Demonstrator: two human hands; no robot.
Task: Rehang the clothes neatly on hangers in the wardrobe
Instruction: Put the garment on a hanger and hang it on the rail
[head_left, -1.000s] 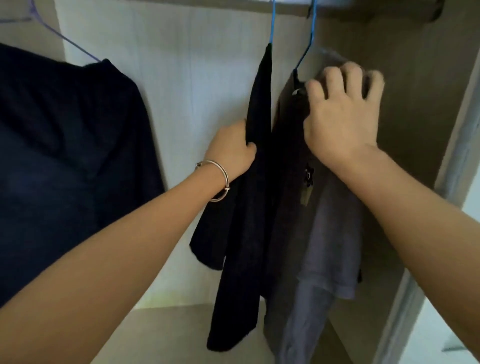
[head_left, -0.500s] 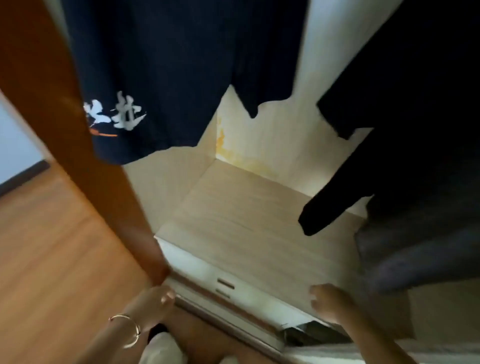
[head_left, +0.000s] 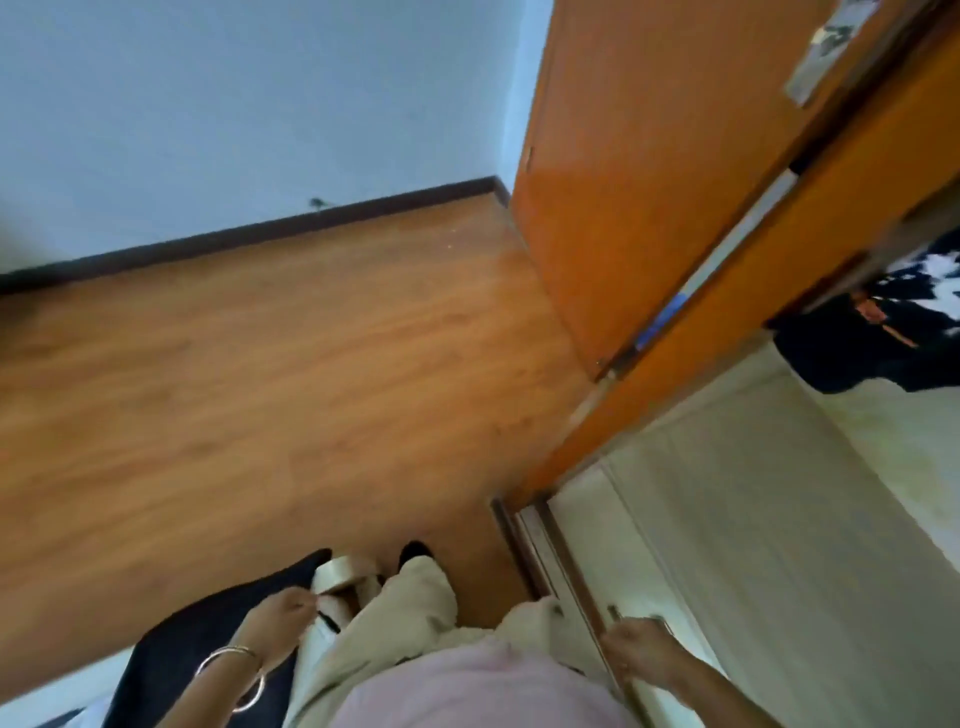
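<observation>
looking down, floor on the left and wardrobe on the right

at the lower left of the frame a dark cloth shows behind my left hand. the hand hangs with its fingers loosely curled and nothing plainly in it, and a bracelet sits on that wrist. the wooden floor fills the middle. at the lower right my right hand is curled at the front edge of the wardrobe; it is too blurred to tell whether it grips anything. the orange door stands at the upper right. at the right edge a dark garment with white print hangs inside the wardrobe.
</observation>
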